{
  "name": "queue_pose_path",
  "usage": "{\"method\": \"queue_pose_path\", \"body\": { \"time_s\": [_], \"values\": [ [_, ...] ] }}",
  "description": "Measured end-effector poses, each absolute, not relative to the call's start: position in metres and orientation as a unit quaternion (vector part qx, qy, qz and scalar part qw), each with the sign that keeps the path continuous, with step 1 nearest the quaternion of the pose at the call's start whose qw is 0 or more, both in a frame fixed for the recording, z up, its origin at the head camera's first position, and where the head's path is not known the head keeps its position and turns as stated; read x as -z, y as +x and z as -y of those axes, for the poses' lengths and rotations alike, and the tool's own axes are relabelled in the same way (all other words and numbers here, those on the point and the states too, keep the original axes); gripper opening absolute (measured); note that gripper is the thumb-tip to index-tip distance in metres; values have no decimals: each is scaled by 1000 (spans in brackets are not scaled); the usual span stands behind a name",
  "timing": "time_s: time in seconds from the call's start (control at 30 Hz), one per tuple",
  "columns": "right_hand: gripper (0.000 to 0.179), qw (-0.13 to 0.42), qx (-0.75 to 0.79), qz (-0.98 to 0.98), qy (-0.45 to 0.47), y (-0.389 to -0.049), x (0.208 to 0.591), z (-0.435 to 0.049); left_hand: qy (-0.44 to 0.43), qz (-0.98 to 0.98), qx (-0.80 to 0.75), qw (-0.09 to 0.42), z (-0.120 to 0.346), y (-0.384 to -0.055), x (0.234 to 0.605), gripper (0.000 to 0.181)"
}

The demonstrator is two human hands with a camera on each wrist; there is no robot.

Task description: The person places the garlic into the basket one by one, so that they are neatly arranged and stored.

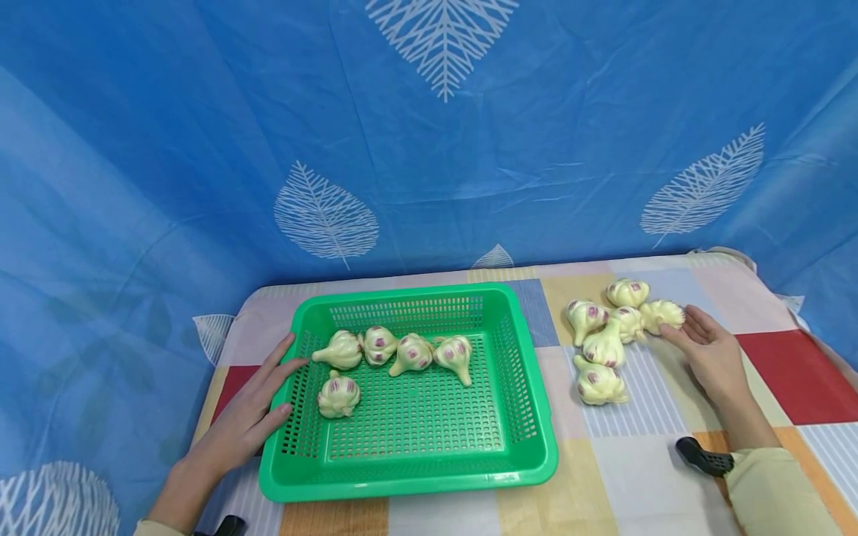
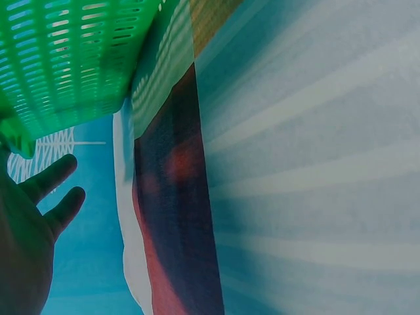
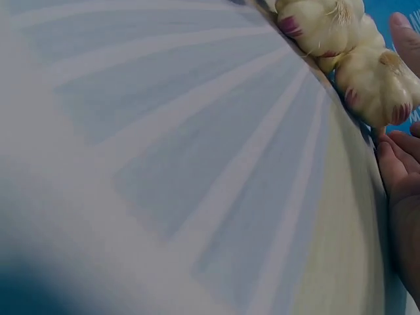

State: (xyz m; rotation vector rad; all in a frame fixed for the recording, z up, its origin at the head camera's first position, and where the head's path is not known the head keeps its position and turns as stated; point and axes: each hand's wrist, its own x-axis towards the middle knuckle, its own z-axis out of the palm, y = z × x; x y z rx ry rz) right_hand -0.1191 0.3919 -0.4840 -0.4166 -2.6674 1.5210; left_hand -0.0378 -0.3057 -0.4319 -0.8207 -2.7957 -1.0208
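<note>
My left hand (image 1: 244, 409) lies at the left rim of a green plastic basket (image 1: 409, 487), its fingers spread and fairly straight. Inside the basket, several garlic bulbs (image 1: 338, 394) with purple patches sit toward the back and left. At the far right of the table, my right hand (image 1: 713, 357) reaches to a garlic bulb (image 1: 660, 314), thumb and fingers spaced apart at its right end. From the right wrist, the fingers (image 3: 397, 161) show right at that bulb's lower tip, and the thumb tip stands off with blue cloth showing beside it.
More garlic bulbs (image 1: 603, 346) lie clustered to the left of my right hand, with one bulb (image 1: 599, 381) nearer the front. A checked cloth (image 1: 771, 380) covers the table. Blue sheeting with white leaf prints (image 1: 469, 186) hangs behind it and at both sides.
</note>
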Motion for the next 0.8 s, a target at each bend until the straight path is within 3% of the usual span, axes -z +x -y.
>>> {"method": "queue_pose_path", "body": {
  "time_s": [0.27,0.47,0.8],
  "values": [
    [85,-17,-479,871,-105,-142,481,-396,-261,908,327,27,306,-36,431,69],
    [62,-10,-499,863,-80,-142,482,-403,-260,908,326,27,306,-36,431,70],
    [34,2,-559,821,-119,-140,481,-405,-261,909,325,26,306,-37,431,69]
  ]
}}
